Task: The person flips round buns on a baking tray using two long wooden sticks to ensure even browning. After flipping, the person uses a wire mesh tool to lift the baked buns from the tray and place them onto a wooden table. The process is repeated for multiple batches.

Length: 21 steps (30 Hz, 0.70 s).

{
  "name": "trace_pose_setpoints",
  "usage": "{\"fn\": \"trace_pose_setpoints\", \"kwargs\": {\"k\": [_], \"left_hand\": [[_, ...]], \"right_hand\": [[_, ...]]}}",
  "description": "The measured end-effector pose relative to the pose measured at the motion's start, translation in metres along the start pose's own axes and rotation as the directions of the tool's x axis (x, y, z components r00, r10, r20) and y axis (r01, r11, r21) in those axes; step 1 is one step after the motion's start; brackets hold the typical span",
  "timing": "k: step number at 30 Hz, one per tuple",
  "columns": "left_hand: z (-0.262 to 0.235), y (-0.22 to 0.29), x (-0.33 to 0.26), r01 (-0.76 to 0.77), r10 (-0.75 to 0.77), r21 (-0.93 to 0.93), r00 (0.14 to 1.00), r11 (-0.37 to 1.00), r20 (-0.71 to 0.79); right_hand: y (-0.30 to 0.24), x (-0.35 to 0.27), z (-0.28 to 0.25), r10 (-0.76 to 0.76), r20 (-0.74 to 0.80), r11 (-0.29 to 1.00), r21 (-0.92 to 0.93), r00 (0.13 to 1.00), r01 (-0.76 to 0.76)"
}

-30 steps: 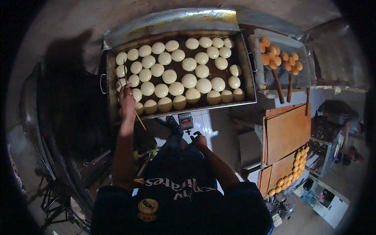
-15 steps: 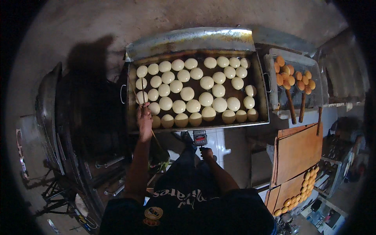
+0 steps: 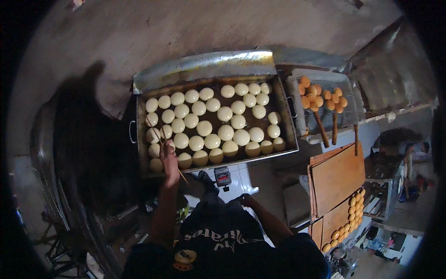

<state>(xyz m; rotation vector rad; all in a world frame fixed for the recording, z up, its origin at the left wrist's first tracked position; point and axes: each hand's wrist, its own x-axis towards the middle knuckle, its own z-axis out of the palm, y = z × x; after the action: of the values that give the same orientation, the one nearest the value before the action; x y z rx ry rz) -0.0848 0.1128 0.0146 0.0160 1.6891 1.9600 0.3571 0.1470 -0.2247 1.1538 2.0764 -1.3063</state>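
A wide rectangular metal frying pan (image 3: 218, 163) holds rows of round pale dough balls (image 3: 204, 128) in dark liquid. Over its near left corner, my left hand (image 3: 169, 162) is closed round a pair of long thin chopsticks (image 3: 162, 135). Their tips reach in among the balls of the left columns; whether they touch one I cannot make out. Low beside my body, away from the pan, is my right hand (image 3: 246, 201), its fingers too dark to read. Nearest it is a small grey box-like device with a red panel (image 3: 223, 176), below the pan's near edge.
Right of the pan, a clear plastic tub (image 3: 297, 111) holds browned balls in two long-handled strainers (image 3: 320, 130). Nearer me are brown boards (image 3: 338, 179), one bearing rows of browned buns (image 3: 353, 216). A dark bulky shape (image 3: 100, 144) stands at the left.
The whole view has shifted and turned, so the pan sits lower and further left. The chopsticks now slant more to the left. My right hand has drawn back from the grey device toward my body.
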Motion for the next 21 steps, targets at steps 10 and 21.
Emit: {"fn": "trace_pose_setpoints", "kwargs": {"k": [10,21], "left_hand": [[0.004,-0.067,-0.028,0.218,-0.178,-0.28,0.971,0.935,0.162],[0.053,-0.018,-0.035,0.106,-0.101,-0.082,0.993,0.991,0.054]], "right_hand": [[-0.056,-0.12,-0.106,0.293,-0.132,0.823,0.539,0.947,-0.179],[0.109,-0.213,-0.015,0.67,-0.56,0.673,0.181,0.488,-0.717]]}}
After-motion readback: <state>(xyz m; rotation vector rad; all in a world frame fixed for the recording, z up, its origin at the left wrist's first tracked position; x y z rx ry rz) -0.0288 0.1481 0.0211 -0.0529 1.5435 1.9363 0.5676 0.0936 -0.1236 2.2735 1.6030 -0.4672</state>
